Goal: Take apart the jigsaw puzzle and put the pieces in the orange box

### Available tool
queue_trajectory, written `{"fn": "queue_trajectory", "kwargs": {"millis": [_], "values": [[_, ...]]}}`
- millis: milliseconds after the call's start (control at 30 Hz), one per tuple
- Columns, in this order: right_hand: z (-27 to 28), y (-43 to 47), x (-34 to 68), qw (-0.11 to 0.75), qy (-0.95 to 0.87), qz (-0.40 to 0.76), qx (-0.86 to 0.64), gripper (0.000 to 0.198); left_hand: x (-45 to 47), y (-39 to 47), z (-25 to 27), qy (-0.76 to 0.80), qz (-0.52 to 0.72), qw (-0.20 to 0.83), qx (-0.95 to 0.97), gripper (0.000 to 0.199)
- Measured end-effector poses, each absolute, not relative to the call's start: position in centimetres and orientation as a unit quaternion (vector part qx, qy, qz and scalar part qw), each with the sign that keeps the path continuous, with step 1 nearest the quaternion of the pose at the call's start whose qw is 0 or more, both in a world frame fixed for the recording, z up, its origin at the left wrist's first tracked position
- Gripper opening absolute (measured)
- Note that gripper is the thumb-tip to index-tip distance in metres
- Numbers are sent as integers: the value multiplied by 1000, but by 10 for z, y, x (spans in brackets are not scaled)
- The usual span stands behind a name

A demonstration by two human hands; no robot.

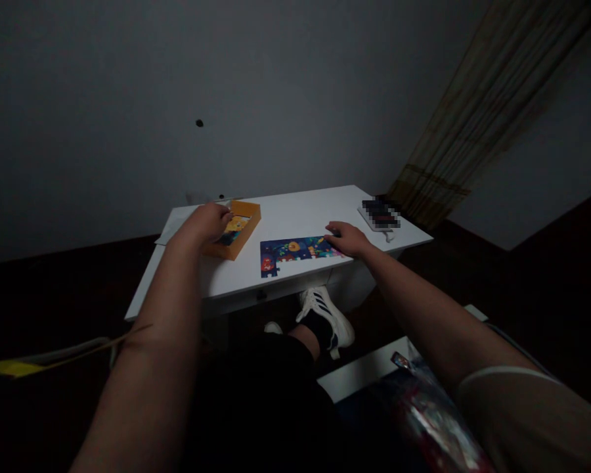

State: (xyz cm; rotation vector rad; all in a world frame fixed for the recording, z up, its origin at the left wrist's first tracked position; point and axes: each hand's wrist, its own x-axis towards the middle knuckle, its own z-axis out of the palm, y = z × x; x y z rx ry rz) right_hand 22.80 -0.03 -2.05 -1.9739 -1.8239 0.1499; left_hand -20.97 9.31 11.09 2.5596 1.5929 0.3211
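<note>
- Grey wall; it rises behind the desk's far edge and bounds the room for moving on that side.
- White desk; its near edge runs slantwise in front of the knees; a broad stretch of white top lies behind the puzzle, between the box and the dark item, while only a narrow strip lies between puzzle and near edge.
- Orange box; open-topped, on the desk's left part, with yellow and dark-blue printed matter inside; its walls stand above the top.
- Puzzle; part-joined, flat near the front edge, right of the box and apart from it; notched sides face the person, and its left end reaches further forward.
- Right hand; fingers curled over the puzzle's right end, touching it; I cannot tell whether it grips a piece.
- Left hand; over the box's left side, fingers bent inward; whether their tips are together or hold anything, I cannot tell.
- Dark item; pixelated, near the right edge.
</note>
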Motion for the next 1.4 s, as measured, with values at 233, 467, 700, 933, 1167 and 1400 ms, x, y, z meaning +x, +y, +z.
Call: {"fn": "queue_trajectory", "kwargs": {"millis": [233, 467, 700, 933, 1167, 1400], "values": [[-21, -1, 230, 225, -658, 60, -716, 50, -189, 81, 108, 526, 144, 46, 837, 60], [-22, -1, 231, 223, -661, 50, -715, 50, -132, 51, 120, 427, -5, 96, 899, 50], [-20, -3, 230, 225, -655, 61, -719, 48, -98, 22, 102, 423, -164, 114, 884, 84], [-21, -2, 230, 232, -655, 63, -716, 48, -87, 12, 95, 425, -200, 97, 877, 82], [-19, -3, 228, 232, -653, 60, -718, 48, -82, 13, 92, 415, -210, 85, 881, 81], [-18, -3, 228, 228, -655, 65, -718, 48, -87, 13, 99, 415, -225, 103, 875, 59]]}}
